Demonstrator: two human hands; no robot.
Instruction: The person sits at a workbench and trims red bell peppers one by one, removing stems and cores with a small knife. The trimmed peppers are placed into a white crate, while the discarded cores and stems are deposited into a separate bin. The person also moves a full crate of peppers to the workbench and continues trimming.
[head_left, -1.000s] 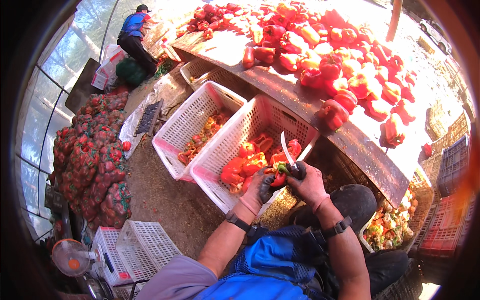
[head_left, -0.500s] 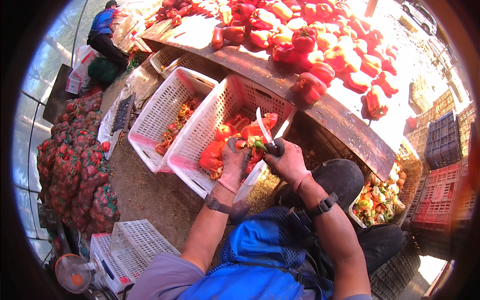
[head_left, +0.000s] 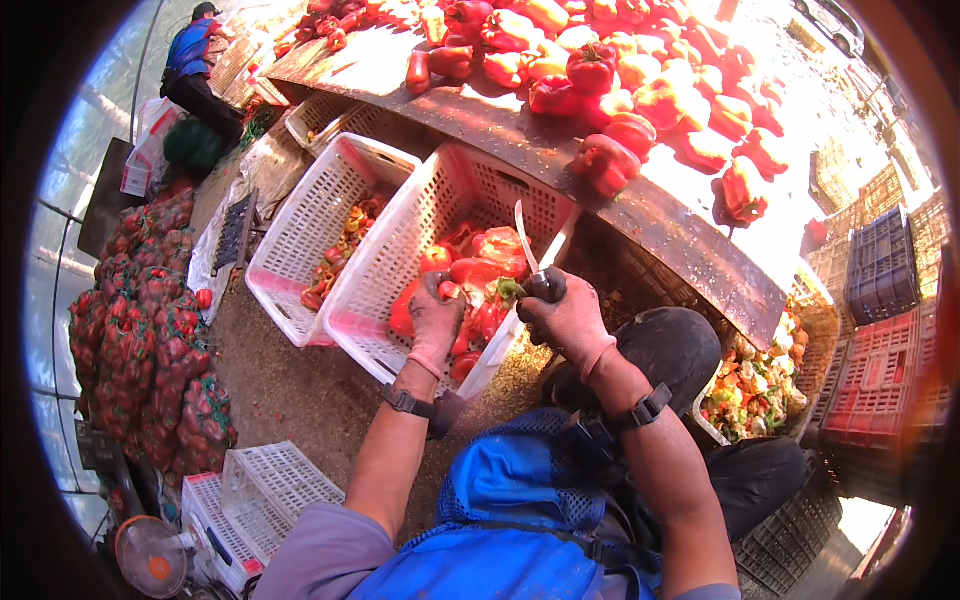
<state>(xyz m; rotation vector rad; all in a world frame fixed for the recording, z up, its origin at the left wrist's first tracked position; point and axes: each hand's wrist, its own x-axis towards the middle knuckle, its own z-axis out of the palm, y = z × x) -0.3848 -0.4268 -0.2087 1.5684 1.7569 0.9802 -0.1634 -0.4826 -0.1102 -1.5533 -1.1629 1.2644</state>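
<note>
My right hand (head_left: 568, 315), in a stained pinkish glove, is closed round the dark handle of a knife (head_left: 524, 235), its curved blade pointing up. Beside the handle, at the thumb side, is a green pepper stem (head_left: 510, 289). My left hand (head_left: 437, 318), gloved too, hangs over the near side of a white crate (head_left: 373, 265) with its fingers curled. A small reddish bit shows at its fingertips; what it grips is unclear. Cut red peppers (head_left: 498, 250) lie in the crate, close to and partly behind my left hand.
A sunlit table (head_left: 690, 235) carries a heap of red peppers (head_left: 605, 165). A second white crate (head_left: 288, 240) holds scraps. Right of my knee stands a scrap-filled crate (head_left: 755, 390). Net sacks of peppers (head_left: 150, 350) and a fan (head_left: 150, 555) stand left. Another person (head_left: 195, 70) bends far left.
My hands have drawn slightly apart, the left moving left and down over the crate. The knife remains in my right hand, and the green stem has shifted against it. The whole view has shifted slightly.
</note>
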